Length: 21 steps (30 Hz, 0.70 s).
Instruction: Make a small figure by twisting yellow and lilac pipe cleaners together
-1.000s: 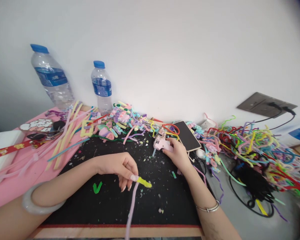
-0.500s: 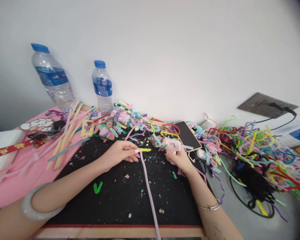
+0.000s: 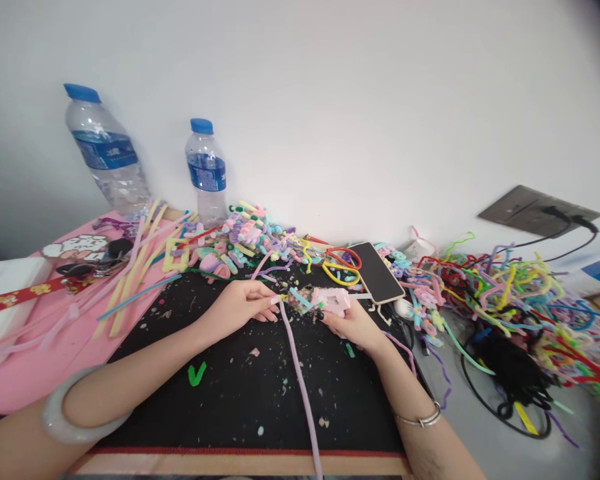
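Note:
Between thumb and fingers, my left hand (image 3: pixel 250 303) pinches the upper end of a long lilac pipe cleaner (image 3: pixel 299 380), which runs down over the mat's front edge. A short yellow piece (image 3: pixel 283 298) shows at those fingertips, mostly covered now. My right hand (image 3: pixel 353 325) is closed around a pink glue gun (image 3: pixel 331 300). A pale glue stick (image 3: pixel 363 296) sticks out of its back. The gun's front end, wrapped in something multicoloured, points left at the yellow piece; whether it touches cannot be made out. A green V-shaped piece (image 3: pixel 197 375) lies on the mat near my left forearm.
Scraps dot the black mat (image 3: pixel 240 413). Behind it are piled pipe-cleaner pieces (image 3: pixel 247 233), scissors (image 3: pixel 341 275) and a phone (image 3: pixel 379 272). Two water bottles (image 3: pixel 207 170) stand by the wall. Tangled pipe cleaners (image 3: pixel 510 287) and a black cable (image 3: pixel 515 367) lie right.
My right hand has brought the glue gun left and slightly down, its front end now at the yellow piece. My left hand has stayed in place with the lilac pipe cleaner.

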{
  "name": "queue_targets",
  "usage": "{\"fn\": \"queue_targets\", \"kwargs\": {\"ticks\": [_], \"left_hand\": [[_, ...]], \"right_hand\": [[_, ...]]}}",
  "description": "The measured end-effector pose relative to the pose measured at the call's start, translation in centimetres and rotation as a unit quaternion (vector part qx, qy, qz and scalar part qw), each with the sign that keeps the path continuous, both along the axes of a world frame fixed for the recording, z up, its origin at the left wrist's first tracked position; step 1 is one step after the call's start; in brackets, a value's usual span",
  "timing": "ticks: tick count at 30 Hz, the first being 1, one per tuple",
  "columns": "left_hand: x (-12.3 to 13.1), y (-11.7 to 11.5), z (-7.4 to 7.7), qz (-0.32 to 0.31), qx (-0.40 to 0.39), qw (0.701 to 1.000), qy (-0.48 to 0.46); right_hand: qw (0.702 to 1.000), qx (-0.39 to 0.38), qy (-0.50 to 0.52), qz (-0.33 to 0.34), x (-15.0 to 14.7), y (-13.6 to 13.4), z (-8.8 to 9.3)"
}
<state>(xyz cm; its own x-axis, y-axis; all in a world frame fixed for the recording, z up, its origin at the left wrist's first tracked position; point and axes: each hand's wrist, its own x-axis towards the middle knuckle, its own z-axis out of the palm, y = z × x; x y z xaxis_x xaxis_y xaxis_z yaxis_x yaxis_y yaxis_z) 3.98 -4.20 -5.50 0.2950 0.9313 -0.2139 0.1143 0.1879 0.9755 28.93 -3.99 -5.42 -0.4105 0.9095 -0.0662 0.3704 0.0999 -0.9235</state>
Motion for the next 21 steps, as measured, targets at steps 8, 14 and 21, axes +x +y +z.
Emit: {"fn": "queue_targets", "kwargs": {"ticks": [8,14,21], "left_hand": [[-0.02,0.08,-0.03,-0.003,0.000,1.000,-0.001],[0.04,0.07,-0.09,0.000,0.005,1.000,0.000],[-0.02,0.08,-0.28,0.002,0.009,1.000,-0.008]], "right_hand": [[0.999,0.030,-0.011,0.004,-0.34,-0.14,0.43],[0.999,0.045,-0.022,0.003,-0.53,-0.24,0.82],[0.998,0.056,-0.037,0.007,-0.52,-0.22,0.99]]}}
